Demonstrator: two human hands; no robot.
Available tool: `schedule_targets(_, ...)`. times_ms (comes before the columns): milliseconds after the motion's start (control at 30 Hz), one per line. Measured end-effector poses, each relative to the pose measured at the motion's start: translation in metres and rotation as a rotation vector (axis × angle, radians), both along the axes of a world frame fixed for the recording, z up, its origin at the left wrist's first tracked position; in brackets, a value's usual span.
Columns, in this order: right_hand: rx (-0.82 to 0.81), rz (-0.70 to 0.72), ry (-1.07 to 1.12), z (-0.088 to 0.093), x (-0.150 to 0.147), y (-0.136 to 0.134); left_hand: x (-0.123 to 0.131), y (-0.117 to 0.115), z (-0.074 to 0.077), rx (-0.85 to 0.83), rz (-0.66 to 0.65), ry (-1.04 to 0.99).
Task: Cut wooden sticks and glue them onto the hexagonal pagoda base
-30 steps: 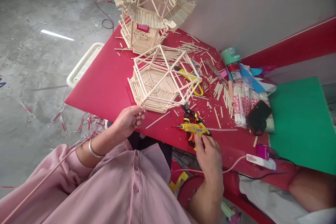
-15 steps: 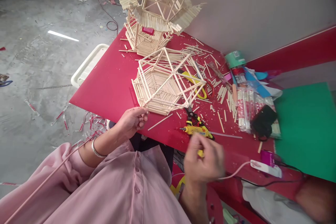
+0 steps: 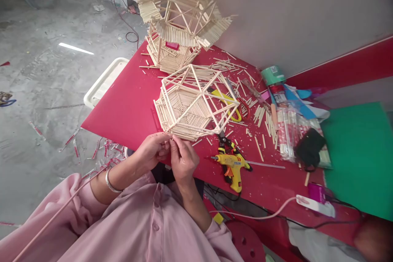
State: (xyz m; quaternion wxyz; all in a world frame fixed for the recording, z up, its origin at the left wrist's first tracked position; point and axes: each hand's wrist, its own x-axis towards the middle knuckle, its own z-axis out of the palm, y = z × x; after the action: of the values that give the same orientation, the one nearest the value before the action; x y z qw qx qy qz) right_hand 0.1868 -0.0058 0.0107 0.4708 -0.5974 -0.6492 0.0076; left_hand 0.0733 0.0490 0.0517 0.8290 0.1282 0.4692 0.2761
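Note:
A wooden-stick frame with a hexagonal slatted floor stands on the red tabletop, beams crossing over its top. At its near left corner, my left hand is closed in a pinch, fingertips at the lower edge. My right hand is closed beside it, thumb and finger pinched against the left fingertips. Whatever lies between the fingers is too small or hidden to name. A yellow glue gun lies right of my hands, a glue stick in its back. Black-and-yellow pliers lie partly under it.
A tiered stick pagoda stands behind the frame. Loose sticks, yellow-handled scissors, bagged sticks and a green tape roll lie to the right. A power strip with cords is near the front edge. Another person's blurred arm shows lower right.
My right hand has moved left and up from in front of the glue gun to meet my left hand at the frame's corner. My left hand stays by the corner.

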Motion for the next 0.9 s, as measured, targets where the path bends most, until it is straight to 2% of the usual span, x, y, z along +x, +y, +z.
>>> schedule_targets(233, 0.000, -0.001, -0.009, 0.0011, 0.0014, 0.0013, 0.0005, 0.0035, 0.0005, -0.061, -0.019, 0.012)
schedule_targets(900, -0.045, -0.022, 0.082, 0.0033, 0.0008, 0.0019, 0.0023, 0.0037, 0.0033, -0.068, -0.003, 0.031)
